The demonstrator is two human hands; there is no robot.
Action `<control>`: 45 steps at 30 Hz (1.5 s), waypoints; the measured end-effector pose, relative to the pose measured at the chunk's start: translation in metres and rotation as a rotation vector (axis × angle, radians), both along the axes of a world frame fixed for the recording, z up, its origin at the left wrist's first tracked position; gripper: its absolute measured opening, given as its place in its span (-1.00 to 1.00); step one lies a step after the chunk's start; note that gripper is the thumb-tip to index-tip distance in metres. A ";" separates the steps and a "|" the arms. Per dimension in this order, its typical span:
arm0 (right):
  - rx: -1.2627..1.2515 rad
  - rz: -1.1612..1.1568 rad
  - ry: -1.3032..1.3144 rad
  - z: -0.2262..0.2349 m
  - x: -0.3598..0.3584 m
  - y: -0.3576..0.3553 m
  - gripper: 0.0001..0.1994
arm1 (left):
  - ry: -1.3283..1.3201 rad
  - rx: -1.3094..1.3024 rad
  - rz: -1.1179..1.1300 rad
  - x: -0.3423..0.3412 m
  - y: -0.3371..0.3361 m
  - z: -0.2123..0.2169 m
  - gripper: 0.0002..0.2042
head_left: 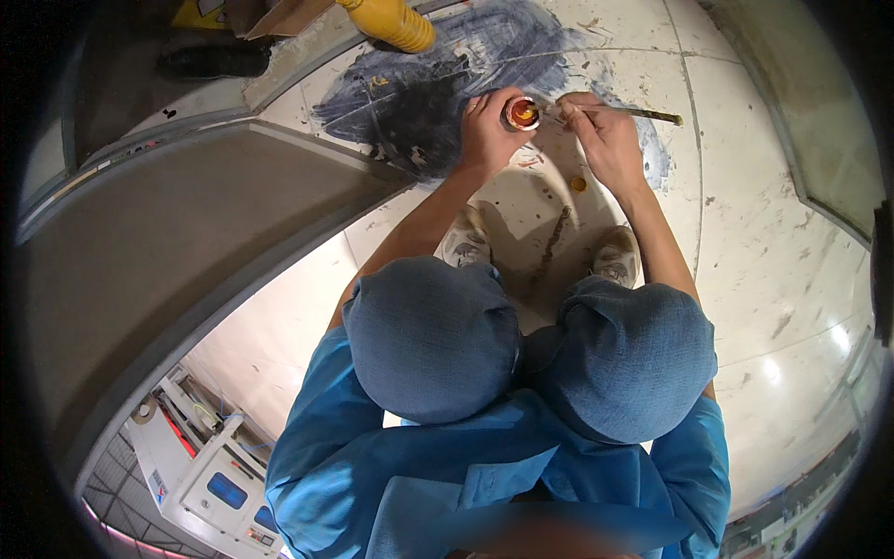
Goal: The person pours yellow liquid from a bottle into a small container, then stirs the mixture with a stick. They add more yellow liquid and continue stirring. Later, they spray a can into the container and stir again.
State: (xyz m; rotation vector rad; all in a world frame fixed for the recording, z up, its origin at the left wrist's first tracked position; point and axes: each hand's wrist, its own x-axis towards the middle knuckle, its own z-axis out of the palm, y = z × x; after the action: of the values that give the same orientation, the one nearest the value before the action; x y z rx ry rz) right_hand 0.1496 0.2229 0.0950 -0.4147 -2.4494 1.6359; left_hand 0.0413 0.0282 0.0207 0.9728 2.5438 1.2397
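My left hand [494, 128] is wrapped round a small round jar [522, 114], its mouth facing up with orange-yellow stuff inside. Just right of it, my right hand [596, 130] pinches a thin brush-like stick [643, 114]. One end of the stick, dark and yellowish at its tip, points out to the right. Its other end reaches toward the jar's mouth; whether it touches the contents I cannot tell. On the floor below my right hand lies a small round yellow cap [578, 184].
A dark smeared patch [419, 112] covers the pale tiled floor [745, 233] around my hands. A yellow ribbed bottle [396, 23] stands beyond it. To the left is a large grey panel [186, 242] with a raised frame. My shoes [466, 239] and bent knees are close below my hands.
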 end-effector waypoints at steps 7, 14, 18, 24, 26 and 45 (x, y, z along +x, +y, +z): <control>-0.239 -0.064 0.001 0.010 0.018 0.006 -0.68 | 0.023 -0.047 -0.008 0.009 0.004 0.014 -0.37; -0.353 -0.108 -0.026 0.011 0.032 0.010 -0.70 | 0.046 -0.042 -0.058 0.014 0.007 0.023 -0.40; -0.289 -0.128 0.027 0.005 0.034 0.008 -0.71 | 0.043 -0.005 -0.074 0.016 0.005 0.024 -0.40; -0.190 -0.136 -0.109 0.003 0.036 0.012 -0.71 | 0.022 -0.022 -0.087 0.020 0.005 0.021 -0.40; -0.342 -0.144 -0.057 0.004 0.037 0.011 -0.70 | 0.020 -0.029 -0.087 0.022 0.005 0.021 -0.40; -0.486 -0.210 0.038 0.007 0.044 0.006 -0.73 | -0.016 -0.016 -0.125 0.022 0.005 0.019 -0.40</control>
State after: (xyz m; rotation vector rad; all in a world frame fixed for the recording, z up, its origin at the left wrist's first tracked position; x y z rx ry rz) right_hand 0.1938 0.2285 0.1024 -0.6693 -1.8828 2.1042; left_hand 0.0628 0.0333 0.0392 1.0958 2.4357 1.1857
